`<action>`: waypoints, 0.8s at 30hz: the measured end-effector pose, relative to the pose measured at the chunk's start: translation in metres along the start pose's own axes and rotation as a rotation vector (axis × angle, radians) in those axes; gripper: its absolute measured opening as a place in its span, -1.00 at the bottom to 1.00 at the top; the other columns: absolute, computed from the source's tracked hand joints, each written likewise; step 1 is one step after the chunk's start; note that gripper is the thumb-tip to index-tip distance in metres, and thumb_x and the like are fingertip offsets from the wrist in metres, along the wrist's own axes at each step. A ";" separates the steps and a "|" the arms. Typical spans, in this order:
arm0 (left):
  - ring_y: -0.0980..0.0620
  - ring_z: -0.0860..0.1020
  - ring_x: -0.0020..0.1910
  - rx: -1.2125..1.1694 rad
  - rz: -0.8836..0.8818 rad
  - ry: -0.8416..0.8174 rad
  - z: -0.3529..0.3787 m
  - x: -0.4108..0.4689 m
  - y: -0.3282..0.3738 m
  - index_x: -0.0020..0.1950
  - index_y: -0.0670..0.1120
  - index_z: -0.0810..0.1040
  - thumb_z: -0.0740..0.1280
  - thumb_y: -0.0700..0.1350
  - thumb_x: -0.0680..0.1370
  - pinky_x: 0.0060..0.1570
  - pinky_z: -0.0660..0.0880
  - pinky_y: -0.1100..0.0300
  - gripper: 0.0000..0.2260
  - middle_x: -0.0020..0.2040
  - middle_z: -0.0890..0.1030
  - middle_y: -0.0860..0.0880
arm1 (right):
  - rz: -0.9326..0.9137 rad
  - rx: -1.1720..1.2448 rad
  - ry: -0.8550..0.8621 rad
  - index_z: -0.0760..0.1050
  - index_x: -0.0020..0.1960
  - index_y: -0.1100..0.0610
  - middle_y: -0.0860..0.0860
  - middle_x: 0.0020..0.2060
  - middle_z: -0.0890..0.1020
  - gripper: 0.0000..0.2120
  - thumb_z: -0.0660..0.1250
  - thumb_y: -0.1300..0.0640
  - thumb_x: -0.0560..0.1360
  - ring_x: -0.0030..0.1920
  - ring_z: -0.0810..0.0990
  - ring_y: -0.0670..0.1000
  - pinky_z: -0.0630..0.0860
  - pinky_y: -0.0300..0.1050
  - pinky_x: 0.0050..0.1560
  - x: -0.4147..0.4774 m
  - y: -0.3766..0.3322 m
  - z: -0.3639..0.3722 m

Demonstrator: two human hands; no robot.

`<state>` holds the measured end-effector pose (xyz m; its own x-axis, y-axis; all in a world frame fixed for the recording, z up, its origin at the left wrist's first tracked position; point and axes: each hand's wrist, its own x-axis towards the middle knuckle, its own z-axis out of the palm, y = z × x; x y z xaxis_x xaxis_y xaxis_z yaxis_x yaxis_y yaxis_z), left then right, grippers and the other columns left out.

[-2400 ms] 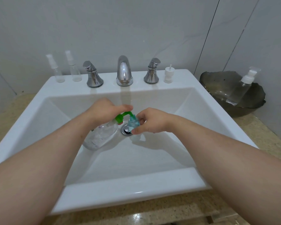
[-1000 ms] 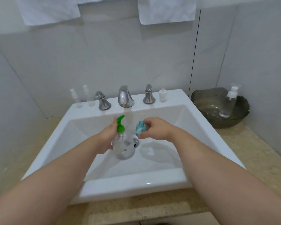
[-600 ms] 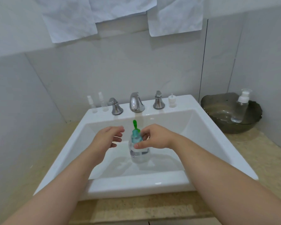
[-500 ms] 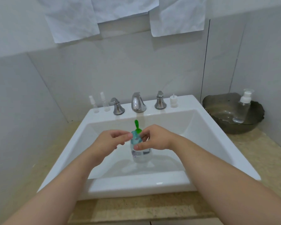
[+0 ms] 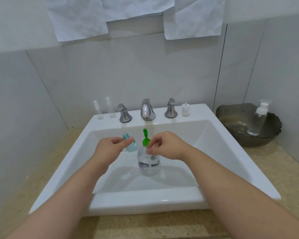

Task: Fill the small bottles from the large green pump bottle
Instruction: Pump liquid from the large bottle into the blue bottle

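Pale glossy wall tiles back a square white ceramic sink (image 5: pixel 145 202) set in a speckled beige desk (image 5: pixel 269 166). At frame centre, inside the basin, the rounded clear pump bottle (image 5: pixel 148 165) with its green head is upright. The right hand (image 5: pixel 166 146) has its fingers curled, pinching the bottle's neck. Just left, the left hand (image 5: pixel 109 149) grips a small teal bottle (image 5: pixel 130 146), tilted, between thumb and fingers.

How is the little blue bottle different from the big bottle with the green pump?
The little blue bottle is tinted blue and small; the big pump bottle is clear with a green top. The left hand holds the little blue bottle tilted; the big pump bottle stands upright in the sink. Both are see-through.
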<state>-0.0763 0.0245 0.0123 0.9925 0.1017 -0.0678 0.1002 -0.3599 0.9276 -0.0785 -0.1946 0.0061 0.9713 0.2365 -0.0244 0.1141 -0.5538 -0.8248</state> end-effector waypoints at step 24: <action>-0.13 0.68 -0.05 -0.021 -0.212 -0.482 0.018 0.090 -0.034 0.17 -0.20 0.51 0.51 -0.23 0.52 0.07 0.67 -0.03 -0.71 0.09 0.60 -0.17 | 0.159 -0.317 -0.145 -0.06 0.56 -0.12 -0.04 0.23 0.54 0.05 0.58 -0.14 0.33 0.16 0.57 0.05 0.54 0.02 0.25 0.032 0.017 0.009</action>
<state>0.0106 0.0294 -0.0315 0.8709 -0.2694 -0.4110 0.3053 -0.3588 0.8821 -0.0478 -0.1892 -0.0135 0.9451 0.2259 -0.2363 0.0454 -0.8066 -0.5893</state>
